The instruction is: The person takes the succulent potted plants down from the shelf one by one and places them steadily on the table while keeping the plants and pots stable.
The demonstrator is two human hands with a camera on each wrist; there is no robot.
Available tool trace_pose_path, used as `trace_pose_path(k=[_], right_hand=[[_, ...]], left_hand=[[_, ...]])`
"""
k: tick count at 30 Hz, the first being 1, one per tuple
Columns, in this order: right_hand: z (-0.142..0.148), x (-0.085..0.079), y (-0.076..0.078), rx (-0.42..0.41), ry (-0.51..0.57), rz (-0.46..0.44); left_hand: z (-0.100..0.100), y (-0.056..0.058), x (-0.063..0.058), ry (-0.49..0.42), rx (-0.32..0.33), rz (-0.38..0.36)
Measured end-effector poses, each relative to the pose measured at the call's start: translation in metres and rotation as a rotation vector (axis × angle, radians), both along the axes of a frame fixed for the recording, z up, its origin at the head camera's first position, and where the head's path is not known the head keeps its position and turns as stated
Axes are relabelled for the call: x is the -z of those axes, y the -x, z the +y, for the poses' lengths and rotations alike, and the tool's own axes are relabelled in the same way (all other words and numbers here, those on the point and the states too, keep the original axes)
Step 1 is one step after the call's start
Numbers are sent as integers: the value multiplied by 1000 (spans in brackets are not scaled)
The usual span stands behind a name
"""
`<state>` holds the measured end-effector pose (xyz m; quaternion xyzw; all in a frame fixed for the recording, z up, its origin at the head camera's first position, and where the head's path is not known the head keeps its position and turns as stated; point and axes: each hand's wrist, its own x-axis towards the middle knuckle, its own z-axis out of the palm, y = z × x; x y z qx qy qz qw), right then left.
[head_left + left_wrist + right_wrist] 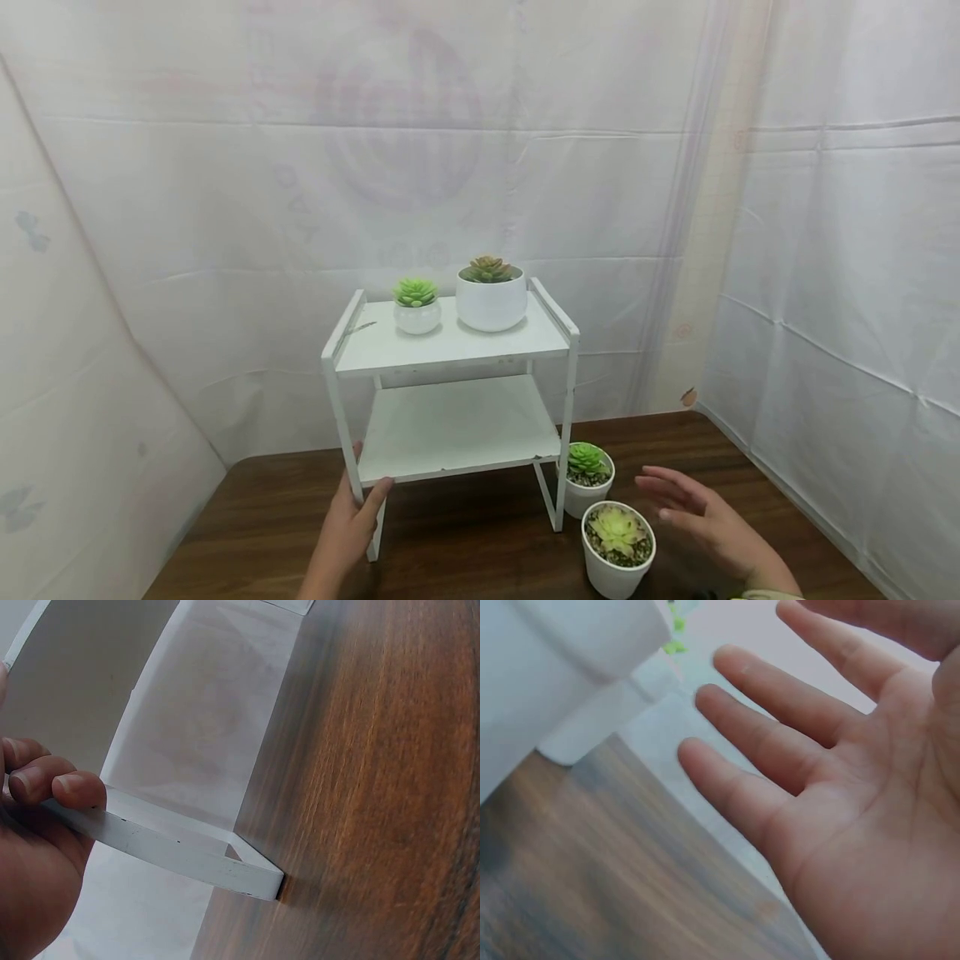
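L hand [351, 518] grips the white 2-tier rack [453, 425] at its near L leg [341, 421], abt level w/ the lower shelf [480, 412]. L wrist view: fingers curl round the white bar, tips pressed on it; head view has the thumb by the shelf's near L corner. Rack stands mid-table, on the dark wood table [465, 533].

R hand [701, 521] is empty, fingers spread & a bit bent, palm twd the pots; R wrist view shows gaps btwn fingers and nothing held. It's just R of the near pot [615, 577], apart from it. That pot is white, w/ a pale green succulent [617, 531] in pebbly fill, upright on the table, nr the rack's R side. Far pot [588, 500], also white, w/ a brighter green succulent, sits just behind it, close by the rack's near R leg, partly hidden by it.

Top shelf [450, 348] carries 2 more: small round pot [417, 318] w/ a bright green plant, L of ctr, and a larger white pot [491, 304] w/ a reddish-green one, on the R. Both upright, small gap btwn. Pale, creased cloth [225, 208] hangs behind & on both sides.
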<state>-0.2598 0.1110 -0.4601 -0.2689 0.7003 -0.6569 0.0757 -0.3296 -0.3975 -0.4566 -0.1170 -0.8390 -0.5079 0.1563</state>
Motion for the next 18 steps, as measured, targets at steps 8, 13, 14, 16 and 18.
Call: trace_pose_path(k=[8,13,14,16,18], right_hand=[[-12,-10,0,48,60,164],[-20,-18,-2,123,57,243],[-21,-20,-2,144,55,254],[-23,-22,-3,193,46,272],[-25,-24,-4,242,37,281]], left_hand=[[0,-1,-1,3,-4,-2],[1,-1,-2,0,-1,-9],[1,-1,-2,-1,0,-7],[1,-1,-2,-3,1,-6],[1,-1,-2,-4,0,-5]])
